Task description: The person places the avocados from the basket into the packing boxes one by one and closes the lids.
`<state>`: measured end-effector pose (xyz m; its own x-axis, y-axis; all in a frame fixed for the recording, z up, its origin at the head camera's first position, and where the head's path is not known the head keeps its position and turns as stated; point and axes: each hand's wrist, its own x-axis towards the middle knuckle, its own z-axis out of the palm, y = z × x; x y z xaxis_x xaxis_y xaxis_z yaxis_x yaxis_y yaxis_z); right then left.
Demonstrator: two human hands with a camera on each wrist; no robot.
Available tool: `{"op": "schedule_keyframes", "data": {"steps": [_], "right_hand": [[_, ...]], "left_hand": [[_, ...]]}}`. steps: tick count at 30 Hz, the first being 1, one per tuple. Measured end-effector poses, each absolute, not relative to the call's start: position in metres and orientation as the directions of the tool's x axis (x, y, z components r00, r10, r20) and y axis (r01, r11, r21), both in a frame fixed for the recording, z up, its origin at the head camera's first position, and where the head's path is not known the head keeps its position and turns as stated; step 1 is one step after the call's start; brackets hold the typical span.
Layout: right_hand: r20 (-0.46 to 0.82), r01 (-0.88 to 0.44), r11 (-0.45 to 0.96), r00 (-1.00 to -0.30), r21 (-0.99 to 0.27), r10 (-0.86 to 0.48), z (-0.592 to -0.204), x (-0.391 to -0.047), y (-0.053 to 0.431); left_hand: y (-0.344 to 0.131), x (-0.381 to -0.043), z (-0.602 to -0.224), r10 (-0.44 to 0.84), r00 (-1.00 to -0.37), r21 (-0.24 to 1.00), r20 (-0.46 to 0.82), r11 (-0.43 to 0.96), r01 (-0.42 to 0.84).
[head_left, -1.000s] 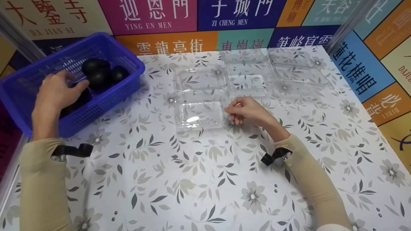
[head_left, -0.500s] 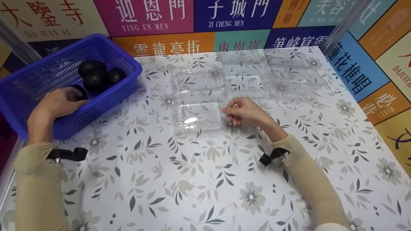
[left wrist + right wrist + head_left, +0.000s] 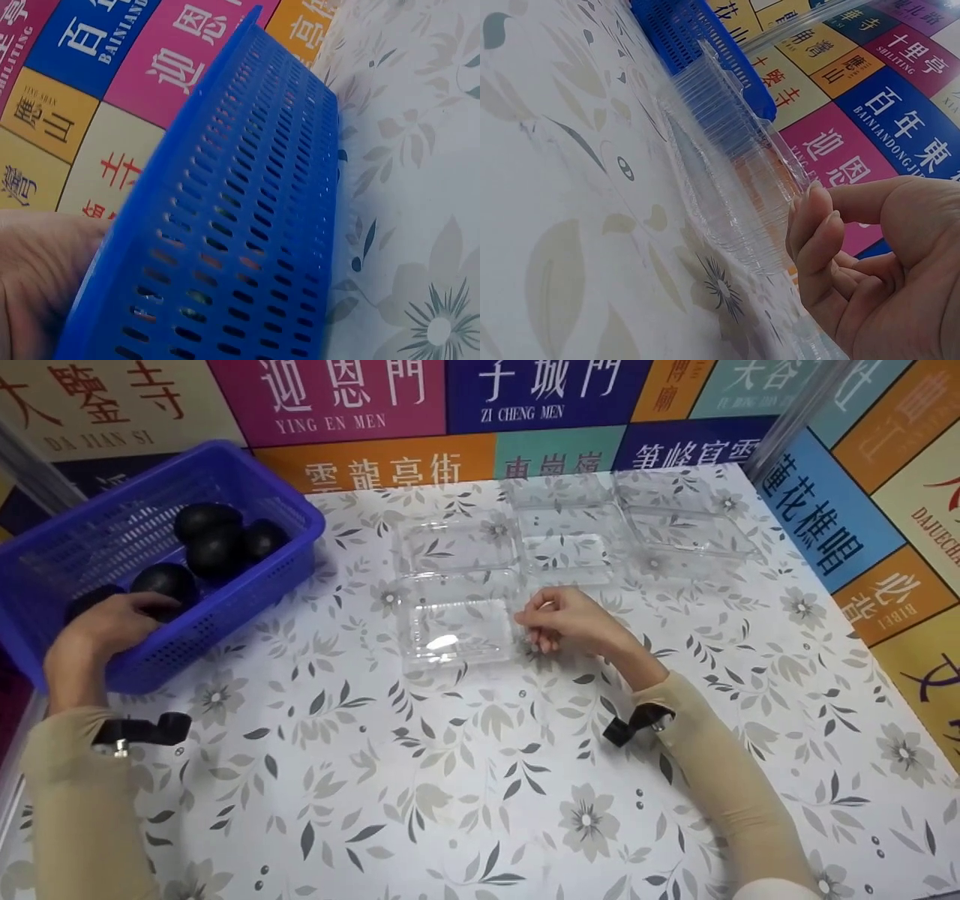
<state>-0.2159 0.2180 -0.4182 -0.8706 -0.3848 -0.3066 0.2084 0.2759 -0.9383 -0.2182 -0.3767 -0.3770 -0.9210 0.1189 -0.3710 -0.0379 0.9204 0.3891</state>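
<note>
Fingers of right hand point(image 3: 570, 620) pinch clear box point(image 3: 459, 622) at 3 o'clock, prob steadying it; left hand point(image 3: 101, 634) in 10 o'clock basket point(image 3: 196, 641), can't tell grip.

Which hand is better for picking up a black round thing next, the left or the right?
Left, I think. The left hand reaches into the blue basket, close to the black round things. The right hand is away from them, at the edge of a clear box.
</note>
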Motion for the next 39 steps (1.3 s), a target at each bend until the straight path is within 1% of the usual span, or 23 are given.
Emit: {"op": "schedule_keyframes", "data": {"steps": [2, 8, 13, 17, 21, 24, 33, 39], "right_hand": [[-0.310, 0.213, 0.275, -0.871, -0.938, -0.381, -0.418, -0.216, 0.218], [-0.304, 0.209, 0.273, -0.876, -0.939, -0.375, -0.416, -0.215, 0.218], [-0.303, 0.203, 0.280, -0.875, -0.938, -0.378, -0.417, -0.216, 0.219], [-0.301, 0.202, 0.280, -0.876, -0.938, -0.376, -0.417, -0.216, 0.219], [-0.300, 0.207, 0.269, -0.877, -0.941, -0.376, -0.417, -0.215, 0.218], [-0.298, 0.203, 0.273, -0.878, -0.940, -0.375, -0.417, -0.215, 0.217], [-0.303, 0.205, 0.279, -0.877, -0.938, -0.373, -0.417, -0.216, 0.216], [-0.304, 0.204, 0.287, -0.878, -0.936, -0.369, -0.415, -0.214, 0.216]], "left_hand": [[-0.379, -0.217, -0.379, 0.109, -0.925, 0.393, -0.365, 0.918, -0.048], [-0.380, -0.217, -0.382, 0.064, -0.961, 0.410, -0.269, 0.911, -0.054], [-0.376, -0.215, -0.382, -0.020, -0.976, 0.440, -0.218, 0.891, -0.117], [-0.371, -0.210, -0.382, -0.100, -0.978, 0.493, -0.181, 0.851, -0.178], [-0.360, -0.204, -0.376, -0.195, -0.971, 0.550, -0.137, 0.801, -0.239], [-0.349, -0.199, -0.367, -0.254, -0.962, 0.575, -0.096, 0.775, -0.262], [-0.316, -0.197, -0.348, -0.361, -0.932, 0.653, 0.025, 0.712, -0.259], [-0.294, -0.197, -0.343, -0.421, -0.898, 0.711, 0.127, 0.670, -0.213]]}}
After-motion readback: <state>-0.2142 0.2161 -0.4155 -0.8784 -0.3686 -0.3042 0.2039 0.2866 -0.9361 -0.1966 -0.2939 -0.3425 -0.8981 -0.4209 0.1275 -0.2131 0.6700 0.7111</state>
